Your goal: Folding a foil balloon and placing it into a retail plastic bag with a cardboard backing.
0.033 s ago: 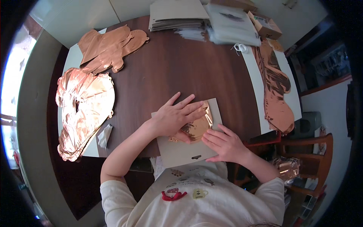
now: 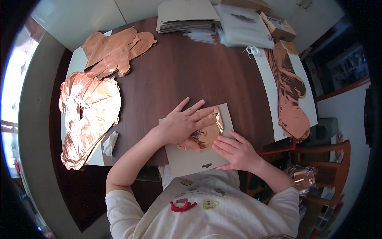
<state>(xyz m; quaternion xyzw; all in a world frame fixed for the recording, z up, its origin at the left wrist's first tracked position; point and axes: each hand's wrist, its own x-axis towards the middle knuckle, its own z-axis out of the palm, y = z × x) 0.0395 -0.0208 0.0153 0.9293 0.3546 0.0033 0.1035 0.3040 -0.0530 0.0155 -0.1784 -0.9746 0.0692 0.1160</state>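
A folded rose-gold foil balloon [image 2: 210, 136] lies on a pale grey card [image 2: 187, 162] at the table's near edge. The card sits slightly turned, and a small dark hang hole shows near its lower edge. My left hand [image 2: 184, 124] rests flat across the foil with its fingers spread, covering its left and upper part. At the foil's lower right edge lie the fingertips of my right hand [image 2: 237, 153], stretched out over the card. Both hands are open, pressing on the foil rather than gripping it.
Flat foil balloons lie in piles at the left, one shiny [image 2: 89, 115] and one duller [image 2: 119, 51]. More foil [image 2: 292, 115] lies at the right. Stacked cards [image 2: 187, 12], clear plastic bags [image 2: 246, 30], white string [image 2: 253, 50] and a small carton [image 2: 278, 27] line the back. Crumpled white paper [image 2: 110, 143] lies left.
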